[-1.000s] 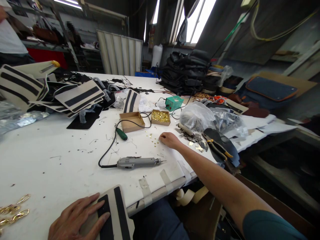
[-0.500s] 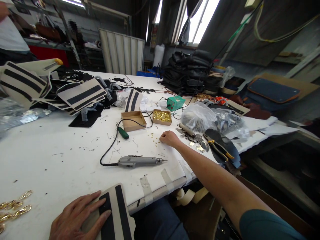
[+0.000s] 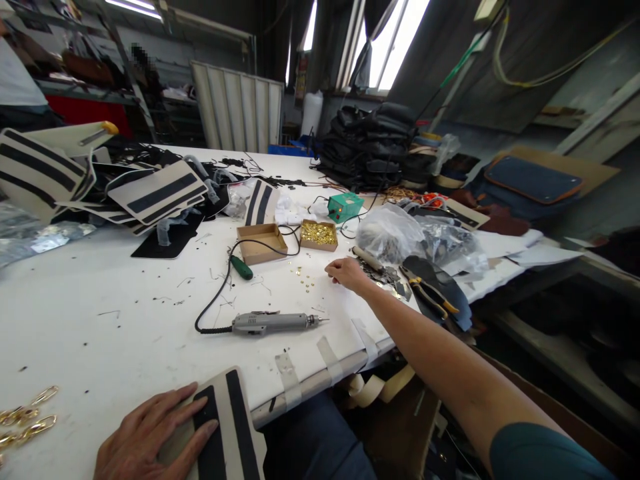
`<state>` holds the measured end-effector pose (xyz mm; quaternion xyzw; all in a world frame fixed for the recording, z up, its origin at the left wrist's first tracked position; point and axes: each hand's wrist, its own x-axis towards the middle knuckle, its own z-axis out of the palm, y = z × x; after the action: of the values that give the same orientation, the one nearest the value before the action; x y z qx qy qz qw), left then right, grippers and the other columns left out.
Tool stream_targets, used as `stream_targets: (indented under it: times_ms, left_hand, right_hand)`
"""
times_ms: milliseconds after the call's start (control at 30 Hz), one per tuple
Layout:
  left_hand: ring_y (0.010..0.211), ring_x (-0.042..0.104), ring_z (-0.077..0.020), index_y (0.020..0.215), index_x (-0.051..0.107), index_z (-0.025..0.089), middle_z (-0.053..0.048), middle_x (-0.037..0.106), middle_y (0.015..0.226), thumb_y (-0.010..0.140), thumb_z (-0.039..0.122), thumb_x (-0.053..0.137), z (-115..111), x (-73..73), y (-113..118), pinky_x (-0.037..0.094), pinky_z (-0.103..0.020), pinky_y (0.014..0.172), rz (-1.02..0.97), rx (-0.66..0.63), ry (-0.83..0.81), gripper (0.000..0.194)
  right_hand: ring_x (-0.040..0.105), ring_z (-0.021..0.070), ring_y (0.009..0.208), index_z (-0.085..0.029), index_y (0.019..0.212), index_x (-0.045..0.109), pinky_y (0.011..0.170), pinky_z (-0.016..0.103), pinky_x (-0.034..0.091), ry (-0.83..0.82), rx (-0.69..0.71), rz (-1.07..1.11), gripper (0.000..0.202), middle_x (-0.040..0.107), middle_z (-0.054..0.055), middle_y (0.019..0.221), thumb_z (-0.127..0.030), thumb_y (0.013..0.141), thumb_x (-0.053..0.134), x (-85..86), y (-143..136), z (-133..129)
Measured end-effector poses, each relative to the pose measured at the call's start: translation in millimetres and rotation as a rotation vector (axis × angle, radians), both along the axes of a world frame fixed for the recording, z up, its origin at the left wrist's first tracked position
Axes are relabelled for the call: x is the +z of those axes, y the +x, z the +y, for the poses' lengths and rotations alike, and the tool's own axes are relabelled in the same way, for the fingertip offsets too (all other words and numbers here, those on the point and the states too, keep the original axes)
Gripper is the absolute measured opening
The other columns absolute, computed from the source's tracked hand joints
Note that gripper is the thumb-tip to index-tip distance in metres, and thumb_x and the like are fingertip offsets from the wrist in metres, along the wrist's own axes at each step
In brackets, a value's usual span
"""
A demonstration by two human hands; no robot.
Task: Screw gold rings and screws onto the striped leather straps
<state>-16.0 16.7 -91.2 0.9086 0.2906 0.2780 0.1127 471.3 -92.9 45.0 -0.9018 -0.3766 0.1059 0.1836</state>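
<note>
My left hand (image 3: 153, 433) lies with spread fingers on a beige panel with black stripes (image 3: 235, 413) at the table's front edge. My right hand (image 3: 346, 275) is over the white table, its fingertips pinched together; whatever they hold is too small to make out. Small gold pieces (image 3: 307, 285) lie scattered just left of it. Behind them are a box of gold pieces (image 3: 319, 235) and an open cardboard box (image 3: 261, 244). A grey electric screwdriver (image 3: 270, 323) lies nearer me, its tip pointing right. The green-handled tool (image 3: 242, 267) is beside its cable.
Striped panels (image 3: 160, 190) are heaped at the back left, gold chains (image 3: 30, 417) at the front left. A green power box (image 3: 345, 207), plastic bags (image 3: 393, 233), pliers (image 3: 431, 293) and stacked black bags (image 3: 367, 143) stand or lie to the right and back. A person (image 3: 17, 80) is far left.
My right hand has shifted slightly right, away from the scattered gold pieces. The view has moved a little. My left hand stays on the striped panel.
</note>
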Motion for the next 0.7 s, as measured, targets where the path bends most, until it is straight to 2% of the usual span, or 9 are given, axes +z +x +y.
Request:
stream_targets:
  times_ms: [100, 167, 233, 300, 467, 700]
  left_hand:
    - [0.123, 0.062, -0.0307, 0.116, 0.078, 0.039, 0.003, 0.073, 0.134, 0.085, 0.066, 0.066, 0, -1.8, -1, 0.051, -0.046, 0.105, 0.013, 0.018, -0.027, 0.043]
    - [0.123, 0.063, -0.0309, 0.115, 0.078, 0.039, 0.003, 0.074, 0.133, 0.084, 0.066, 0.067, 0, -3.1, -1, 0.052, -0.046, 0.104, 0.024, 0.025, -0.035, 0.043]
    - [0.122, 0.063, -0.0312, 0.114, 0.078, 0.039, 0.004, 0.074, 0.132, 0.083, 0.066, 0.067, 0, -3.9, -1, 0.053, -0.046, 0.103, 0.030, 0.034, -0.036, 0.043]
    - [0.121, 0.064, -0.0314, 0.112, 0.079, 0.039, 0.004, 0.075, 0.131, 0.082, 0.067, 0.067, 0, -4.2, 0, 0.053, -0.046, 0.102, 0.023, 0.044, -0.033, 0.043]
    - [0.120, 0.064, -0.0311, 0.111, 0.079, 0.039, 0.003, 0.075, 0.129, 0.084, 0.069, 0.064, 0, -4.1, 1, 0.052, -0.046, 0.103, 0.000, 0.040, -0.030, 0.043]
    - [0.123, 0.063, -0.0296, 0.116, 0.076, 0.042, 0.005, 0.073, 0.134, 0.084, 0.067, 0.067, 5, -11.0, -2, 0.051, -0.046, 0.101, 0.026, 0.003, 0.002, 0.042]
  right_hand:
    - [0.073, 0.0156, 0.075, -0.015, 0.100, 0.080, 0.063, 0.022, 0.048, 0.015, 0.002, -0.058, 0.026, 0.080, 0.006, 0.086, -0.029, 0.098, 0.058, 7.1, 10, -20]
    - [0.073, 0.0178, 0.079, -0.017, 0.100, 0.081, 0.067, 0.023, 0.048, -0.007, 0.012, -0.099, 0.022, 0.080, 0.006, 0.090, -0.032, 0.092, 0.068, 7.9, 14, -33]
    - [0.072, 0.0198, 0.081, -0.020, 0.100, 0.083, 0.069, 0.025, 0.048, -0.043, 0.020, -0.130, 0.023, 0.081, 0.006, 0.092, -0.035, 0.084, 0.078, 4.3, 14, -43]
    - [0.072, 0.0203, 0.083, -0.023, 0.100, 0.084, 0.070, 0.025, 0.047, -0.075, 0.025, -0.152, 0.022, 0.081, 0.004, 0.094, -0.033, 0.081, 0.080, -1.9, 13, -49]
    - [0.072, 0.0205, 0.087, -0.025, 0.091, 0.085, 0.071, 0.024, 0.045, -0.109, 0.032, -0.196, 0.016, 0.082, 0.003, 0.094, -0.024, 0.086, 0.070, -8.8, 8, -48]
    - [0.073, 0.0232, 0.098, -0.024, 0.099, 0.085, 0.075, 0.025, 0.047, -0.080, 0.034, -0.207, 0.026, 0.082, 0.006, 0.108, -0.033, 0.095, 0.061, 4.4, 5, -40]
